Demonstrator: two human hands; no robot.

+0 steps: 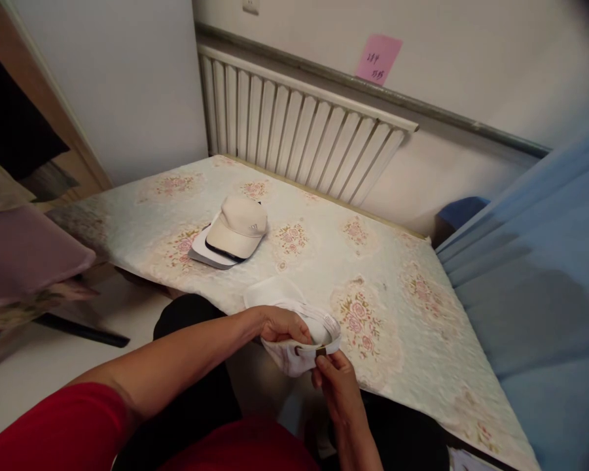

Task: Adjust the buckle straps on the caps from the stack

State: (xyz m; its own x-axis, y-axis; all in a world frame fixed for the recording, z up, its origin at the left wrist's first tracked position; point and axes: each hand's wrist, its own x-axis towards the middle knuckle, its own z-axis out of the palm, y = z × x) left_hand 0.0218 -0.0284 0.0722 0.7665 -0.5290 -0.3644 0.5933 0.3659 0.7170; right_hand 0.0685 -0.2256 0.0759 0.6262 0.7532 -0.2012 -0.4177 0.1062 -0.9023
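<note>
White cap [294, 364] at near edge of floral cover [319, 265]. Left hand [285, 324], grip closed on cap; right hand [342, 383], grip apparently pinching strap [306, 352], fingertips partly hidden. Stacked caps [240, 222] beyond.

Soft, dim light; dark upper-right corner; pink cloth [32, 252] at left blurred; edges stretched.

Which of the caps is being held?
The near white cap, in the left hand and right hand; the stacked caps farther back lie untouched.
</note>
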